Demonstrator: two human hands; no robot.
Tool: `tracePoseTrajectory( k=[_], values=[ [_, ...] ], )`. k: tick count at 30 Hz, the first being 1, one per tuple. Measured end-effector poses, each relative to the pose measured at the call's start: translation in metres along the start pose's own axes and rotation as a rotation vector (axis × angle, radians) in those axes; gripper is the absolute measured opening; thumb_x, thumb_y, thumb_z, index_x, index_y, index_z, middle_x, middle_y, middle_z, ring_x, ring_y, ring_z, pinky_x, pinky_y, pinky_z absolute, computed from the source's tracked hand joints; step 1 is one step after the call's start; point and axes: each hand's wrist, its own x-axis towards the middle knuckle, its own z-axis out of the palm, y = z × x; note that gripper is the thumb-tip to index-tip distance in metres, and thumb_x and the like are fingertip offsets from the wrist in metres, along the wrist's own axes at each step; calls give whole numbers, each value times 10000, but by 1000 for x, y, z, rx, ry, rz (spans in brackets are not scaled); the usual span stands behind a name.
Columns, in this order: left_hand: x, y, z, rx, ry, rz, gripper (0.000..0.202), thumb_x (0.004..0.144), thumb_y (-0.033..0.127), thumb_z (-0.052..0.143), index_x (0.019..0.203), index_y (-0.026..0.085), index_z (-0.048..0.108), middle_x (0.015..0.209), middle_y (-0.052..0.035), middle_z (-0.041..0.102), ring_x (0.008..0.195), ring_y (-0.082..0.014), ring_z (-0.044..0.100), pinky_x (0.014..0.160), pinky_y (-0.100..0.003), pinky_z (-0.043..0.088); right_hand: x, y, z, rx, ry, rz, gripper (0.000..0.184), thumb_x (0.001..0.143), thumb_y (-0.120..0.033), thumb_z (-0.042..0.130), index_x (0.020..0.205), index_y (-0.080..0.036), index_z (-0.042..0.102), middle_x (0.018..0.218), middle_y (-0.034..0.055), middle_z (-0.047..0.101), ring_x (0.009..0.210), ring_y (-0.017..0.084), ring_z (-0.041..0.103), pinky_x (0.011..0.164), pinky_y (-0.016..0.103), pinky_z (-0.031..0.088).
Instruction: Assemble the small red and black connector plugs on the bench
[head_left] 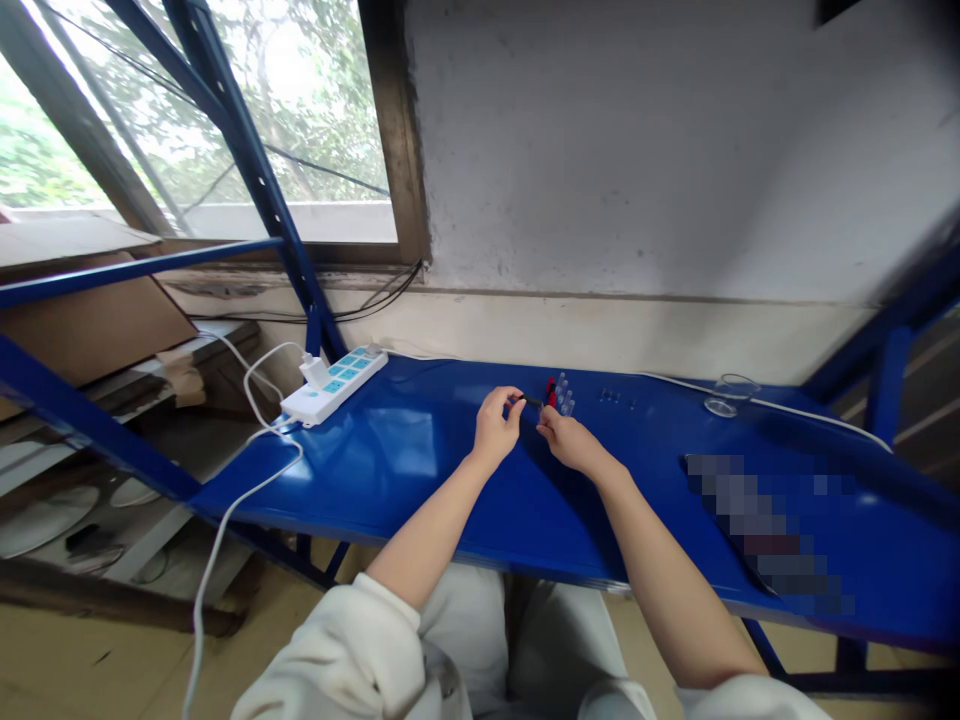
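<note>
Hands: left hand [498, 425] and right hand [568, 438] near each other, fingertips of both closed on a slim black piece [531, 401], one at each end.
Black piece: right of the white power strip [337, 388], between the hands.
Red pieces [551, 388] and clear pieces [567, 402]: on the blue table [360, 465], farther right of the power strip, just beside the right hand.
Clear round object [721, 408]: well to the power strip's right.
White plug [315, 372]: in the power strip.

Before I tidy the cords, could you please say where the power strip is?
In the head view, the power strip lies at the left end of the table, beside the blue post.
</note>
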Motion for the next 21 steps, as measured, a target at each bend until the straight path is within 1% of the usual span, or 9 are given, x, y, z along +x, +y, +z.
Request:
tracePoseTrajectory(
  k=[3, 7, 10, 12, 14, 16, 19, 21],
  values=[
    [-1, 4, -2, 29, -21, 29, 204, 848, 272, 425, 972, 184, 561, 911, -62, 593, 798, -141, 545, 797, -295, 440, -1, -2, -1, -19, -8, -1, 134, 866, -203, 371, 970, -163, 446, 771, 79, 623, 670, 150, 569, 561, 200, 303],
    [-4, 11, -5, 86, -123, 87, 299, 869, 281, 382, 1122, 230, 532, 977, -60, 591, 892, -158, 539, 841, -319, 434, 1, -1, 0, -27, -3, 7, 140, 862, -205, 381, 975, -158, 448, 782, 83, 626, 665, 149, 569, 550, 201, 299],
    [-5, 13, -5, 120, -199, 126, 314, 869, 277, 381, 1145, 249, 528, 1019, -57, 580, 971, -167, 516, 870, -323, 421, 2, 1, 0, -16, 52, -3, 145, 852, -223, 397, 964, -154, 457, 767, 81, 621, 645, 148, 565, 536, 205, 293],
    [-5, 12, -5, 117, -221, 127, 301, 863, 278, 398, 1123, 240, 544, 1022, -57, 577, 968, -164, 517, 867, -311, 421, 3, 1, 0, -19, 110, -2, 149, 844, -257, 408, 935, -160, 475, 716, 63, 608, 600, 143, 550, 518, 210, 282],
    [-5, 10, -3, 86, -207, 97, 284, 858, 285, 411, 1097, 229, 554, 1019, -57, 577, 912, -151, 534, 828, -291, 436, 3, 1, -1, -25, 165, 1, 147, 827, -285, 426, 891, -173, 497, 656, 35, 585, 553, 136, 525, 503, 213, 270],
    [-3, 9, -3, 34, -164, 58, 255, 854, 296, 420, 1042, 213, 572, 994, -55, 581, 834, -133, 548, 762, -267, 448, 3, 0, -2, -14, 216, -7, 140, 807, -295, 447, 866, -186, 512, 622, 12, 565, 533, 129, 508, 500, 212, 266],
    [0, 9, -3, -47, -100, 18, 215, 843, 309, 443, 942, 189, 591, 923, -48, 586, 746, -111, 546, 654, -229, 437, 1, -1, -3, 17, 280, -34, 156, 808, -311, 441, 870, -197, 528, 600, -5, 545, 531, 126, 500, 513, 209, 280],
    [2, 9, -4, -93, -73, -14, 200, 831, 314, 463, 909, 179, 588, 896, -43, 588, 724, -103, 543, 612, -215, 420, 0, -2, -4, 33, 315, -55, 182, 822, -324, 420, 885, -198, 535, 597, -6, 539, 534, 125, 498, 525, 209, 295]
  ],
)
